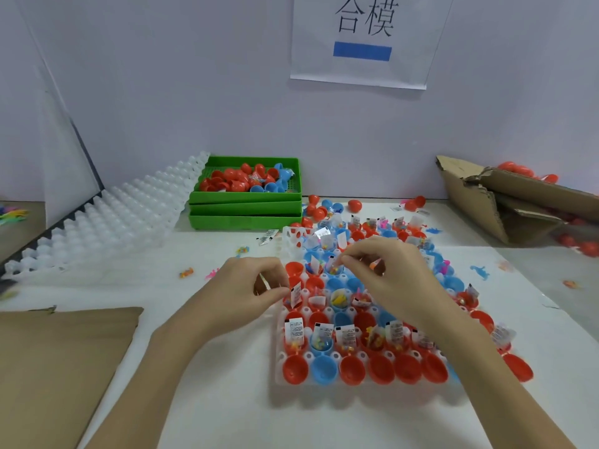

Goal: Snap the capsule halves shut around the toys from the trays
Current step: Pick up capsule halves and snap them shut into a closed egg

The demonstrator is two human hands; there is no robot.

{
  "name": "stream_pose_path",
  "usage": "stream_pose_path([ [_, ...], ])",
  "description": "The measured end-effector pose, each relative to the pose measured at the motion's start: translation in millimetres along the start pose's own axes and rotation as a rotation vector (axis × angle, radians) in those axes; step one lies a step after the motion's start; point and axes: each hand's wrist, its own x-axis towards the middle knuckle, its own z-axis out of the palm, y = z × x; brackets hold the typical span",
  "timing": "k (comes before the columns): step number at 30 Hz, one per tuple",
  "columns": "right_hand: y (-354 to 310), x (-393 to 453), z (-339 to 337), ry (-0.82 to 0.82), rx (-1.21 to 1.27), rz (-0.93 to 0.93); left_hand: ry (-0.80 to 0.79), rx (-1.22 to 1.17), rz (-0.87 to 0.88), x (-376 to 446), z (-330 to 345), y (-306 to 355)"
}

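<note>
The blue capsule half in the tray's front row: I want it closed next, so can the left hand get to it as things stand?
Probably yes. The blue capsule half sits open-side up in the near row of the white tray, with nothing over it. The left hand is just beyond, pinching a paper slip, which it would need to release first.

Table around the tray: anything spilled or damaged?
Yes. Small toys lie loose on the white table: a blue figure right of the capsule tray, an orange piece left of it. Loose capsules sit behind the tray. The cardboard box is torn open.
</note>
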Motion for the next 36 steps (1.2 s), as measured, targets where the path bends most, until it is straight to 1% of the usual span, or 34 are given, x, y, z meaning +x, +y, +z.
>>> stream_pose_path([
  [4,-2,-2,-2,0.022,0.011,-0.005,-0.040,-0.068,-0.013,0,1,-2],
  [7,-9,-5,-3,0.013,0.032,-0.022,-0.006,-0.086,-0.010,0,-1,-3],
  [9,-18,-8,-1,-0.041,0.072,-0.062,0.022,-0.093,0.002,-1,-2,-3],
  [11,-28,-13,6,-0.147,0.070,-0.111,0.037,-0.099,0.007,-1,-2,-1],
  [13,-37,-16,18,-0.251,0.000,-0.154,0.026,-0.094,0.010,-1,-3,0],
  [15,-43,-19,28,-0.298,-0.068,-0.180,-0.025,-0.111,0.013,-2,-6,0],
  [18,-45,-20,33,-0.284,-0.100,-0.186,-0.131,-0.180,-0.021,-5,-13,-1],
  [21,-44,-18,27,-0.254,-0.091,-0.143,-0.243,-0.193,-0.063,-7,-15,0],
  [23,-41,-17,21,-0.225,-0.095,-0.110,-0.285,-0.201,-0.082,-8,-14,2],
  [28,-35,-14,13,-0.165,-0.108,-0.060,-0.275,-0.176,-0.134,-7,-11,5],
  [36,-34,-14,9,-0.151,-0.081,-0.035,-0.193,-0.099,-0.098,-10,-11,12],
])
